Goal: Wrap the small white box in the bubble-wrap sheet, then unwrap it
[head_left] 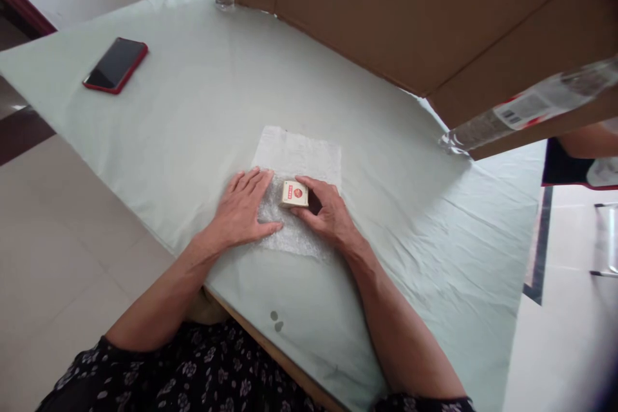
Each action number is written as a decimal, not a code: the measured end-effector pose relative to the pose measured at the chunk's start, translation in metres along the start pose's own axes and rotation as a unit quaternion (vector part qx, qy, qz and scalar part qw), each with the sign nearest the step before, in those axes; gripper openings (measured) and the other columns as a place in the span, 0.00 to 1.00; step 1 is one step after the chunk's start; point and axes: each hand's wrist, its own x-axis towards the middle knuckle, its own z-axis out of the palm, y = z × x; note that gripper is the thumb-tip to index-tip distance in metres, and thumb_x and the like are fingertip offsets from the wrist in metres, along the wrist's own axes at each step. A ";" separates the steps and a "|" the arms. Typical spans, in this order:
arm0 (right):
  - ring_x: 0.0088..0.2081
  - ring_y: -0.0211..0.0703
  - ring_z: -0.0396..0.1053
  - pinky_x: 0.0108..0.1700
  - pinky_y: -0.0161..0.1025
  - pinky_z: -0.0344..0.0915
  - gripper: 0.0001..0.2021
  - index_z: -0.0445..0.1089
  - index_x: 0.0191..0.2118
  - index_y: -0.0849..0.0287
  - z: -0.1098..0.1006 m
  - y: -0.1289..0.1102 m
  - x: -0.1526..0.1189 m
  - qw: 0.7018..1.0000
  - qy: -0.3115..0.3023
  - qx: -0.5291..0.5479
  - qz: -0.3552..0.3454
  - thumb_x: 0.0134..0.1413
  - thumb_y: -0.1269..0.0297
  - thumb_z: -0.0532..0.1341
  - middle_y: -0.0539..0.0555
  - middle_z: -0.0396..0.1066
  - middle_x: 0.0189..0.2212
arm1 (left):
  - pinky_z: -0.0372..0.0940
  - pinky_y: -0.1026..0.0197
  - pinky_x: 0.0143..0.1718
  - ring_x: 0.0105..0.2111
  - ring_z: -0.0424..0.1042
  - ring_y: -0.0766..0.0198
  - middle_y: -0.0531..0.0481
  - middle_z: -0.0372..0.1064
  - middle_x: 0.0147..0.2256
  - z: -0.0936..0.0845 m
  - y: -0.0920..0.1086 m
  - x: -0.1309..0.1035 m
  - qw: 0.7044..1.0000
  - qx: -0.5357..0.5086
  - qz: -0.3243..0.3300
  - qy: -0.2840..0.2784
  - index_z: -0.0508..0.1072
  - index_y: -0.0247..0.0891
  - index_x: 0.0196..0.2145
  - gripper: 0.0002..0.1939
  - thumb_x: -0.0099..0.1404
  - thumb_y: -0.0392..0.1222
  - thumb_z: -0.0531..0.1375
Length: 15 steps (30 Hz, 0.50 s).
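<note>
A small cream box (295, 194) with a red round mark lies on a sheet of bubble wrap (304, 153) spread on the green-covered table. My right hand (329, 211) holds the box from its right side, thumb below and fingers above. My left hand (245, 209) lies flat on the left part of the wrap, its fingers stretched out and apart, with the thumb pointing toward the box but not touching it.
A large cardboard box (386, 19) with clear tape stands across the back right. A phone (116, 65) in a red case lies at the back left. At the right edge, part of another person's arm (589, 141) shows.
</note>
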 end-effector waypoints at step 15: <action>0.59 0.58 0.69 0.61 0.58 0.63 0.31 0.60 0.66 0.51 0.001 0.001 -0.006 1.000 -0.008 -0.006 0.006 0.58 0.61 0.65 0.59 0.70 0.61 | 0.47 0.38 0.69 0.70 0.51 0.40 0.31 0.54 0.68 0.000 -0.006 -0.003 0.997 -0.052 0.033 0.046 0.53 0.33 0.69 0.48 0.59 0.57 0.66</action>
